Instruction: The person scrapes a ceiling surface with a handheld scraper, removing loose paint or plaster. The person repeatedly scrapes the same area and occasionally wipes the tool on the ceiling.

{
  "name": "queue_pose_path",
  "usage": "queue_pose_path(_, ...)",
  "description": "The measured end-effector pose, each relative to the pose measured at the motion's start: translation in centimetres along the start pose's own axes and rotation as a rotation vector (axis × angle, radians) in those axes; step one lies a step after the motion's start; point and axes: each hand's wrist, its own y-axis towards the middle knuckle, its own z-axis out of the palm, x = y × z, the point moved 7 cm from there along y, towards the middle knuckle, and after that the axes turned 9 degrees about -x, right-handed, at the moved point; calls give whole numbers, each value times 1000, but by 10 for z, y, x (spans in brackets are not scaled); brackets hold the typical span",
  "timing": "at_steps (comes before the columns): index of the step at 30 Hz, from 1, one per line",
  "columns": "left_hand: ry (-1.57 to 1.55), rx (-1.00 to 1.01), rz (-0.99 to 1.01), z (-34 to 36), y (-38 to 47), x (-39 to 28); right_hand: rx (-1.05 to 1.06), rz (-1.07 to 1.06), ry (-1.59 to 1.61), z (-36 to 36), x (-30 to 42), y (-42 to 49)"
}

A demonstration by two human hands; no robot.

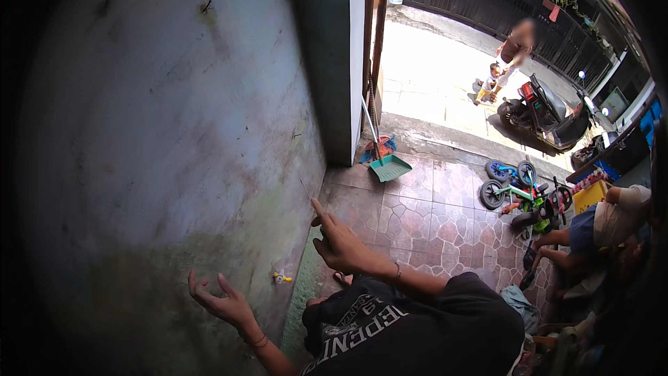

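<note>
My left hand [222, 298] is raised in front of the lower part of a stained, painted wall [172, 115], its fingers apart and curled, with nothing seen in it. To the right of it, my right hand [336, 237] points its index finger toward the wall's corner. A thin, rod-like object [306, 190] extends from that fingertip, apparently held in the hand; what it is cannot be told. Low on the wall, between the two hands, is a tap with a yellow handle [282, 277]. A nail [207, 6] sticks out high on the wall.
A green dustpan [391, 168] stands by the doorway post. Small children's bikes [509, 190] lie on the tiled floor [407, 219]. A person [610, 219] bends at the right. Outside are a motor scooter [548, 112], an adult [516, 47] and a child [488, 84].
</note>
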Motion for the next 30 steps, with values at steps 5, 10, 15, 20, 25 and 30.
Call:
queue_pose_path(5, -186, 298, -194, 14, -74, -31, 95, -44, -129, 50, -35, -14)
queue_pose_path(10, -166, 374, -6, -19, -72, -43, -227, -10, -13, 99, -97, 12)
queue_pose_path(15, -81, 255, 39, -56, -59, -26, -378, -31, -70, 134, -127, 93)
queue_pose_path(20, 22, 283, -70, -90, -86, -4, -386, 28, -13, 163, -137, 140)
queue_pose_path(25, 88, 318, -192, -113, -122, 18, -379, -43, 58, 198, -136, 140)
queue_pose_path(30, 81, 347, -224, -105, -128, 28, 207, -25, -81, 222, -167, 103)
